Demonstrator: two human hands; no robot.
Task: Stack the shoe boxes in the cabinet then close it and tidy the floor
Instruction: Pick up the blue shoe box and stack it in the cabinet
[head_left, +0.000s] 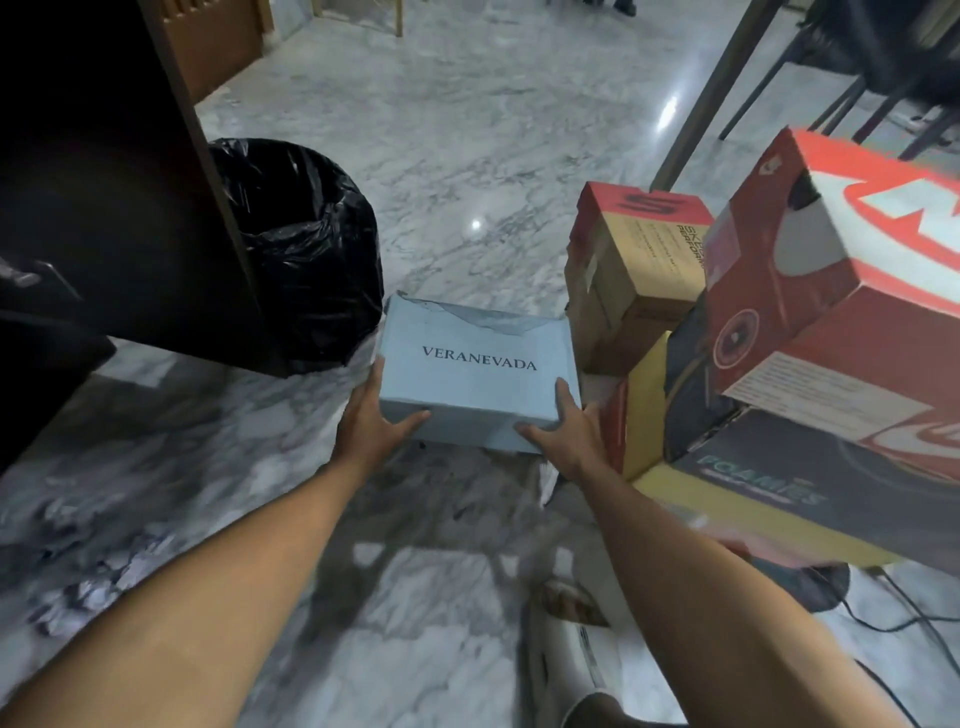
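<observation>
A pale blue shoe box (475, 371) printed VERANEVADA sits low over the marble floor, its lid torn at the far edge. My left hand (371, 418) grips its left near corner, thumb on the front face. My right hand (563, 434) grips its right near corner the same way. To the right stands a pile of shoe boxes: a red and white box (831, 291) on top, tilted, a dark FOAMES box (779, 483) below it, and a red and tan box (639, 270) behind. The dark cabinet (104, 208) with its door edge rises at the left.
A bin lined with a black bag (306, 249) stands against the cabinet door, just left of the blue box. Crumpled paper scraps (88, 561) litter the floor at lower left. A white shoe (576, 644) lies near my right forearm. Chair legs (852, 104) and cables sit at right.
</observation>
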